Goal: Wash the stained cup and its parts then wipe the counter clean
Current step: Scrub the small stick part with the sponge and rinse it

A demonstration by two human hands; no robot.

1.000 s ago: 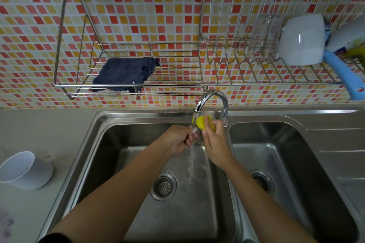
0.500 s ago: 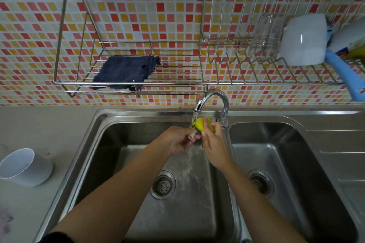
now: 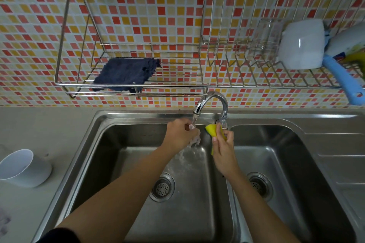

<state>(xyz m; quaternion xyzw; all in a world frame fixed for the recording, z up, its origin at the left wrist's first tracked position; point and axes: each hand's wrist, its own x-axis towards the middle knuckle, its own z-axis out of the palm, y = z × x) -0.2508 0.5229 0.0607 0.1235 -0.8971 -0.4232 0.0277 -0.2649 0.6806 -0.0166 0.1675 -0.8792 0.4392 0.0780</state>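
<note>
Here, under the faucet (image 3: 211, 98), the left hand (image 3: 180, 135) pinches a small part (image 3: 190, 126) — the right hand (image 3: 223, 149), beside it, grips a yellow sponge (image 3: 211, 130).

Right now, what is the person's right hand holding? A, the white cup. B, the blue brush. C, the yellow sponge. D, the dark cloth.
C: the right hand grips the yellow sponge over the sink by the tap, while the left hand holds a small part under the stream.
</note>
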